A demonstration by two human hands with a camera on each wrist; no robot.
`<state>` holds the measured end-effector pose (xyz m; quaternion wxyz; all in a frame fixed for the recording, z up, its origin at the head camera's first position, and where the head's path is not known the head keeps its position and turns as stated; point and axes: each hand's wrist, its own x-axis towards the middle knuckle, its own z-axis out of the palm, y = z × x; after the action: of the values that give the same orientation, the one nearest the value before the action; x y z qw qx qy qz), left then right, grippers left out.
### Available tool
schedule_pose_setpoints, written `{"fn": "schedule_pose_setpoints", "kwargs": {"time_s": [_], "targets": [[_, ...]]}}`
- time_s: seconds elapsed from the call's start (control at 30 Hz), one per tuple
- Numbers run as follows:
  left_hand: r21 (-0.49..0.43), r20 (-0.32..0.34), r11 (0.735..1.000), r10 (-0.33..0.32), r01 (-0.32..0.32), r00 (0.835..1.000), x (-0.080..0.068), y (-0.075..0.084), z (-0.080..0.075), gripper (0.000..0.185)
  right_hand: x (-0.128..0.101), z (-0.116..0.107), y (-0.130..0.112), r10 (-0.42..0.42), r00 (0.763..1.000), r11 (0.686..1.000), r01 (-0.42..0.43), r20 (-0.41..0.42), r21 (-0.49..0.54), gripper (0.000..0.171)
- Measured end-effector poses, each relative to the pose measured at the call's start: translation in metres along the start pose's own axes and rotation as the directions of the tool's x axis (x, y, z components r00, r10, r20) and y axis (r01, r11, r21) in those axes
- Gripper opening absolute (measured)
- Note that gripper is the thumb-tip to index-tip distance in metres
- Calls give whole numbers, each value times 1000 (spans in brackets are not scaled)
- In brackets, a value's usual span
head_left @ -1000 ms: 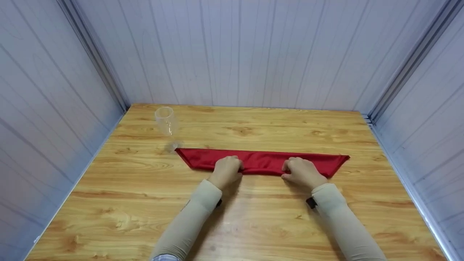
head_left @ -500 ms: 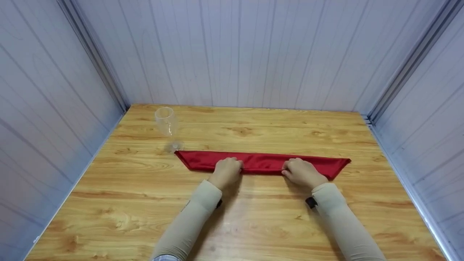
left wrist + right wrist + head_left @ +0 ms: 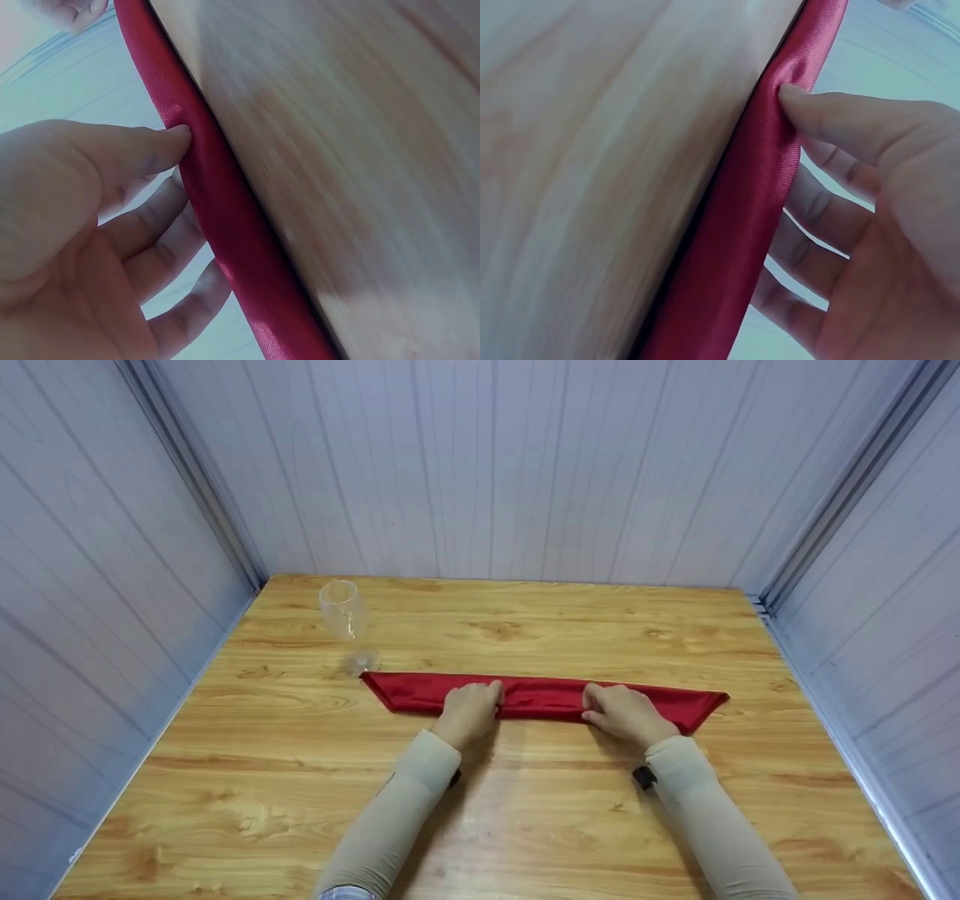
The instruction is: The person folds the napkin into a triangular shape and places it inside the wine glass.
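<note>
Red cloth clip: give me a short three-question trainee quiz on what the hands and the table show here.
1. True or false: both hands grip the red cloth.
2. Where does the clear glass stand? A) near the far left corner of the wooden table B) between the hands C) on the cloth
3. Fill in: the cloth lies folded into a long, narrow ____ across the table.

Key
1. True: the left hand and the right hand each pinch the cloth's near edge between thumb and fingers, as both wrist views show.
2. A
3. band
</note>
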<state>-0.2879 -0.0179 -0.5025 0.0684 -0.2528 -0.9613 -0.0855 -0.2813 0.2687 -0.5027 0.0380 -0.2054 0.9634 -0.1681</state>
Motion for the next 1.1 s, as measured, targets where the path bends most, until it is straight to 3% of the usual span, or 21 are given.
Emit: {"fn": "schedule_pose_setpoints", "kwargs": {"time_s": [0.1, 0.37, 0.6, 0.73, 0.8, 1.1], "targets": [[16, -10, 1000, -2, 3, 1000, 1, 1, 1, 9, 0, 1, -1, 13, 1000, 1000, -13, -13, -6, 10], [44, 56, 996, -84, 82, 995, 6, 5, -2, 8, -2, 2, -5, -33, 998, 999, 30, -58, -43, 4], [81, -5, 995, -59, 59, 998, 2, 6, 0, 20, -4, 4, -6, -60, 997, 998, 59, -52, -19, 7], [84, 1, 996, -18, 18, 1000, -2, 4, -2, 7, -6, 4, -6, -47, 998, 999, 46, -37, -20, 15], [76, 8, 997, -1, 0, 1000, -4, 4, -3, 10, -7, 4, -5, -32, 999, 999, 31, -32, -29, 17], [80, 39, 996, -37, 34, 999, 0, 5, -3, 18, -6, 2, -3, -27, 999, 999, 26, -30, -39, 10]]}}
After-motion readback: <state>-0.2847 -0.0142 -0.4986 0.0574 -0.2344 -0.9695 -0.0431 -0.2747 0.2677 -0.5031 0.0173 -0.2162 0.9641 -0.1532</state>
